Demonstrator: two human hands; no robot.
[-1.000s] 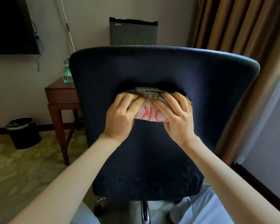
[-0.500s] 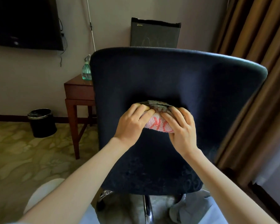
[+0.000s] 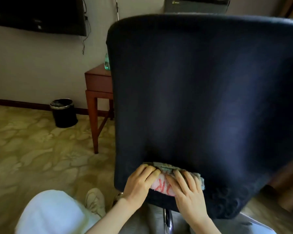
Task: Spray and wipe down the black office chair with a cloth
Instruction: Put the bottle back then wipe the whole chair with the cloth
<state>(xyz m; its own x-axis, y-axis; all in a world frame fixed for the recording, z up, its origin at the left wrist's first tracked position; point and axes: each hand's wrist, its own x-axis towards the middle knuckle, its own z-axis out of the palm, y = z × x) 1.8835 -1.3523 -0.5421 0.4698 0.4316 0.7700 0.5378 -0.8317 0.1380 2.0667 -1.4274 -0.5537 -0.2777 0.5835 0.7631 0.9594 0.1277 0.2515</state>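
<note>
You are dragging the folded cloth [image 3: 160, 184] down the chair back [image 3: 201, 98], from mid-panel to just above its bottom edge, your left hand [image 3: 139, 181] curling over one end and your right hand [image 3: 187, 188] pressing flat, likely finishing this wiping stroke.

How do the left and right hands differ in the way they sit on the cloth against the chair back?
The left hand curls its fingers over the left end of the cloth; the right hand lies flatter, fingers spread across its right part. The left hand sits slightly higher in the picture than the right hand. Both press the same folded cloth against the lower part of the chair back.
</note>
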